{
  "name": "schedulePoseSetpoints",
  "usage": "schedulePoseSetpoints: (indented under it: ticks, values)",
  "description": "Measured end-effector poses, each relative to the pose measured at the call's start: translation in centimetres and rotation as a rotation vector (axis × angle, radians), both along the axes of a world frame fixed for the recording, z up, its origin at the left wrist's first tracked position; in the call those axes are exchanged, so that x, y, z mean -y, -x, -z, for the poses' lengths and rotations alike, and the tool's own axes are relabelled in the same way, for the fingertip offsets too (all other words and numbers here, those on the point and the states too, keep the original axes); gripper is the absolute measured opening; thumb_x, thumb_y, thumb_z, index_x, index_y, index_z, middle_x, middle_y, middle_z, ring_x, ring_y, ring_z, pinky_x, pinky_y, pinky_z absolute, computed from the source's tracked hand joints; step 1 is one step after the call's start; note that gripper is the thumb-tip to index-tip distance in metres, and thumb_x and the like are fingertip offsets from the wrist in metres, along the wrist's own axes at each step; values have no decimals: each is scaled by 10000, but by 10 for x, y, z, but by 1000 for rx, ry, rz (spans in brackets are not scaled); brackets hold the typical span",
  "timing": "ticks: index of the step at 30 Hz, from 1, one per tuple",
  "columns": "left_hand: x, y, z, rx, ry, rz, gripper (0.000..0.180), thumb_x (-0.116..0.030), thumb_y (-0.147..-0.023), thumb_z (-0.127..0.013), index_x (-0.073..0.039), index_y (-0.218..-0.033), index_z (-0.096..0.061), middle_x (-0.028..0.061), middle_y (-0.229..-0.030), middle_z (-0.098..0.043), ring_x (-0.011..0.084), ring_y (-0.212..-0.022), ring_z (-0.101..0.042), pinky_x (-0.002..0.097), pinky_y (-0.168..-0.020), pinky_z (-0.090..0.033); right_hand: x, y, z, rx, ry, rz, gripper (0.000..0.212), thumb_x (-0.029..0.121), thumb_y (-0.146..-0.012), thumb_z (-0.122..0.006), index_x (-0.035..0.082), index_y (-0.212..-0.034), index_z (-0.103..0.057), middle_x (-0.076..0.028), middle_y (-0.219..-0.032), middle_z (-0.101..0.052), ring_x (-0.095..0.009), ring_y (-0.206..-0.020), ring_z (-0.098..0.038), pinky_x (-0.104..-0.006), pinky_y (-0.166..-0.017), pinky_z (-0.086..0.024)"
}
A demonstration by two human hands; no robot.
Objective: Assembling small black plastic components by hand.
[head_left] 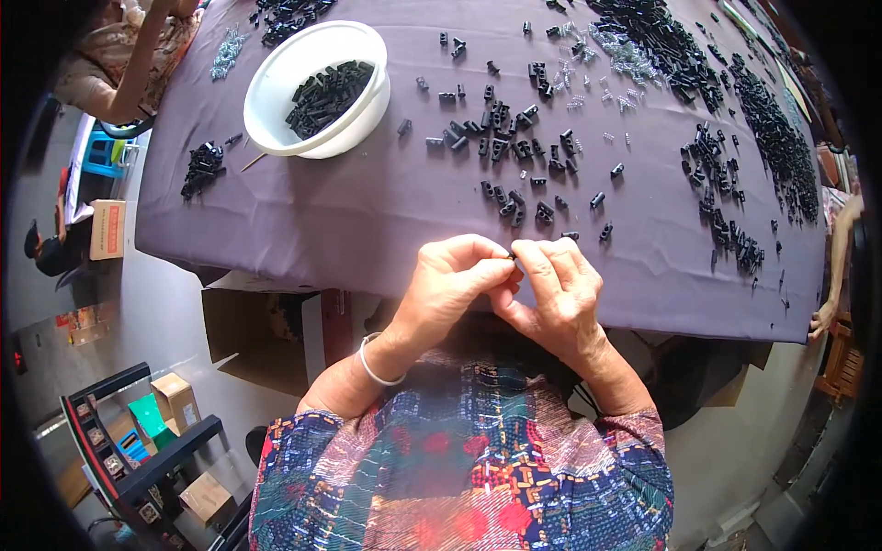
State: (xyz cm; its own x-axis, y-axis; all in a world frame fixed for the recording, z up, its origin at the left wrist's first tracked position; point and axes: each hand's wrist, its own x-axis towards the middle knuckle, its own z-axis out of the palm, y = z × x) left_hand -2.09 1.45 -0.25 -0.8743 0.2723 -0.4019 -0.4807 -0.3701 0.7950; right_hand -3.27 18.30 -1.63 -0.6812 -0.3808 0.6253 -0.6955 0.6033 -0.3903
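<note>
At the table's near edge my left hand (pixel 450 275) and my right hand (pixel 556 289) meet at their fingertips. Between them shows a small black piece (pixel 512 256), mostly hidden by the fingers. My left thumb and forefinger pinch it; the right fingers press against its other side. Just beyond my hands lie loose small black plastic parts (pixel 501 129), short and tube-like, scattered over the purple tablecloth (pixel 367 220). Among them, farther right, are small clear coil-like pieces (pixel 625 55). A white bowl (pixel 367 119) holding black parts (pixel 331 96) stands to the left.
Big heaps of black parts (pixel 772 138) cover the right side of the table. A small black pile (pixel 202 170) and a thin stick (pixel 253 163) lie left of the bowl. Another person's arm (pixel 129 92) is at the far left, and a hand (pixel 820 321) touches the right edge. Cardboard boxes (pixel 257 335) sit below.
</note>
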Motion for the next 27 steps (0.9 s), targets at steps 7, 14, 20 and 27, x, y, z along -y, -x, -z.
schedulePoseSetpoints:
  ticks: [7,14,20,27]
  values:
    - [0,2,-4,-39,60,68,106,-66,-890,-653,39,-905,-657,83,-824,-680,122,-743,-637,250,-680,-523,3,-3,-8,77,-14,18,306,122,-624,-737,-8,-864,-598,-66,-673,-548,-214,-574,-553,-329,-509,-483]
    - [3,2,4,27,-100,38,191,-167,-968,-535,-1,-1053,-577,60,-919,-634,118,-770,-634,237,-720,-512,-3,4,-3,4,-2,-7,228,146,-660,-697,11,-796,-575,-57,-629,-485,-212,-521,-494,-334,-484,-424]
    - [3,1,7,61,-70,31,163,-166,-973,-539,-14,-1027,-565,66,-949,-630,110,-800,-630,242,-736,-524,-6,5,3,-46,31,-13,235,165,-688,-692,1,-813,-580,-58,-639,-469,-219,-519,-477,-334,-487,-417]
    - [3,0,10,53,-87,38,167,-141,-979,-513,3,-1043,-564,84,-985,-640,146,-804,-656,272,-754,-536,-6,8,7,-59,46,-17,258,184,-716,-709,-11,-837,-592,-57,-649,-463,-217,-534,-495,-339,-498,-437]
